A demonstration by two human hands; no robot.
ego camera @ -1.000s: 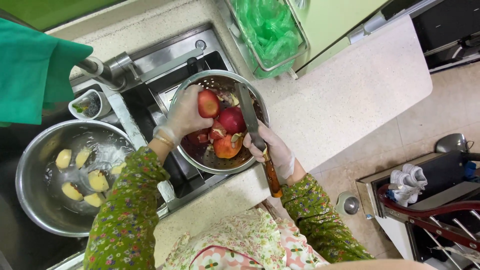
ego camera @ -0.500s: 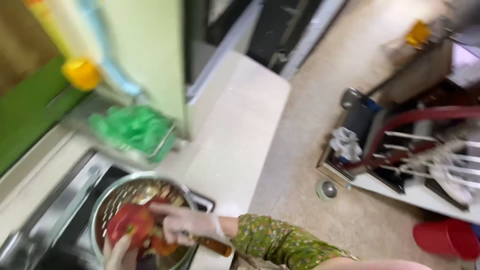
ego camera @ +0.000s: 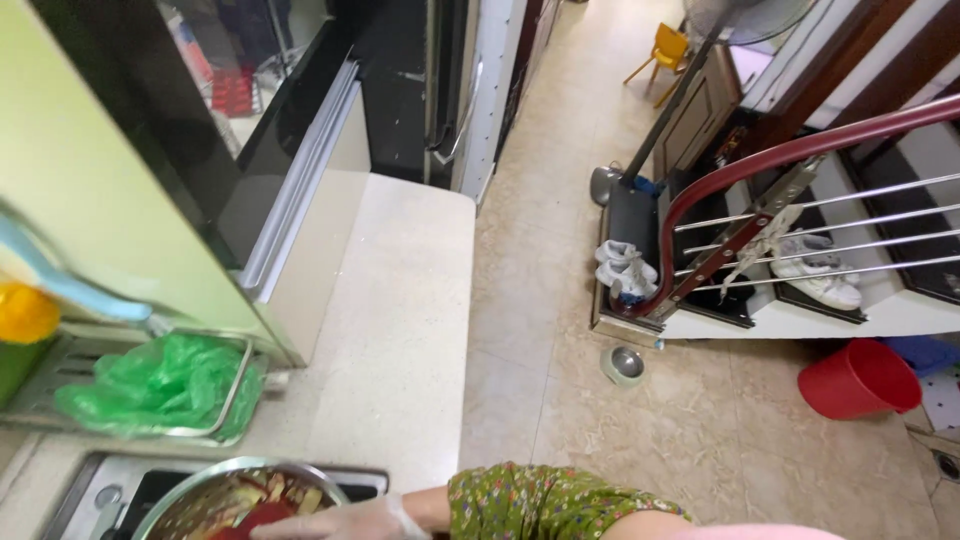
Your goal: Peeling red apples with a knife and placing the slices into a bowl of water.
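Beige tiles covered the floor [ego camera: 560, 300] to the right of a pale stone table [ego camera: 390, 320] that ran back along a light green cabinet wall [ego camera: 90, 170]. At the near edge sat a round stainless-steel bowl [ego camera: 240, 470] over the steel sink [ego camera: 90, 495], with red fruit and peelings [ego camera: 255, 505] inside it. One hand in a thin clear glove [ego camera: 335, 520] lay flat across the bowl's rim, palm down over the fruit; I could not tell whether it gripped anything, and from the green patterned sleeve [ego camera: 540, 500] it looked to be the right. The other hand was out of sight. Behind the bowl a wire tray held a crumpled green plastic bag [ego camera: 160, 385], with a yellow cap [ego camera: 25, 312] further left. Well apart on the floor stood a red plastic bucket [ego camera: 860, 380], a small metal dish [ego camera: 626, 364] and a staircase with a red handrail [ego camera: 800, 150].
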